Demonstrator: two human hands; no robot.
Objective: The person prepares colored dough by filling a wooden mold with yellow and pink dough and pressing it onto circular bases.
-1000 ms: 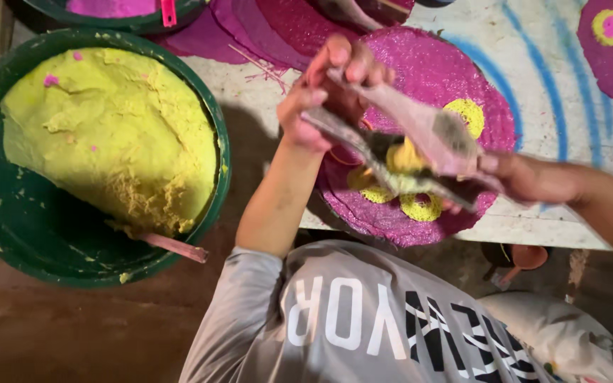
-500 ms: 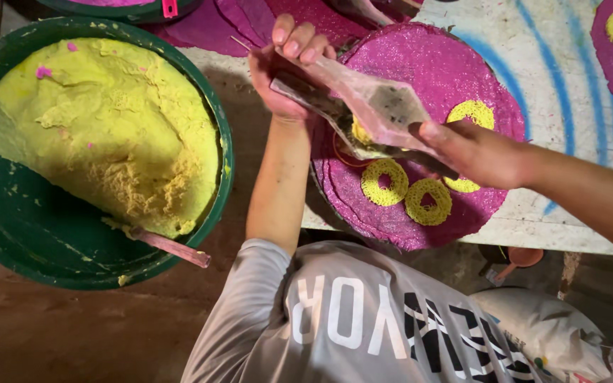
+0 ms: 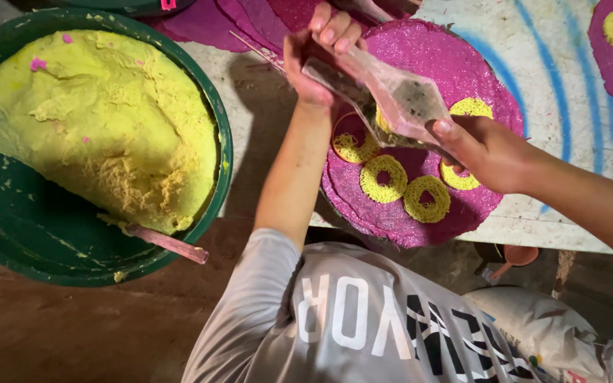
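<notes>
My left hand (image 3: 321, 57) and right hand (image 3: 487, 152), both clamped on the pink stencil (image 3: 391, 99), have carried it up off the yellow rings (image 3: 391, 181), leaving another ring bare on the magenta disc (image 3: 420, 57).

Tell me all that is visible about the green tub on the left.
The green tub is round and wide, seemingly plastic, standing upright on the brown floor. It holds a large heap of yellow powder with some pink specks. A pink stick lies in it, pointing over its rim. Yellow crumbs dot its inner wall. No hand touches it.
</notes>
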